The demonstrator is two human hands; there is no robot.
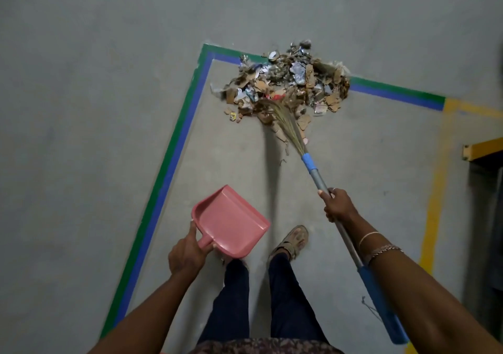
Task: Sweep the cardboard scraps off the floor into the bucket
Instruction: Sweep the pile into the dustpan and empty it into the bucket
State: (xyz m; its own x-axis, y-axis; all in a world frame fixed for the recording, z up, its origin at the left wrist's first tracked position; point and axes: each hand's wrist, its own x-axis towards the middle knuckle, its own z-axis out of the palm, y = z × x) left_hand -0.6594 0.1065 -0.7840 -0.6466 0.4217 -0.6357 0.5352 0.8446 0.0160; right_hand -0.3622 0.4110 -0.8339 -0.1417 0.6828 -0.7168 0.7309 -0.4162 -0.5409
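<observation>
Right hand (336,205) grips the broom (313,170), bristles gathering the scrap pile (285,84), while left hand (187,253) clutches the dustpan (231,221) held ready for scooping.

Green-blue floor tape (174,146), yellow line (438,185)

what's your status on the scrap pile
Left hand grips pink dustpan, empty. Right hand grips broom, bristles in cardboard scrap pile. No bucket in view.
</observation>
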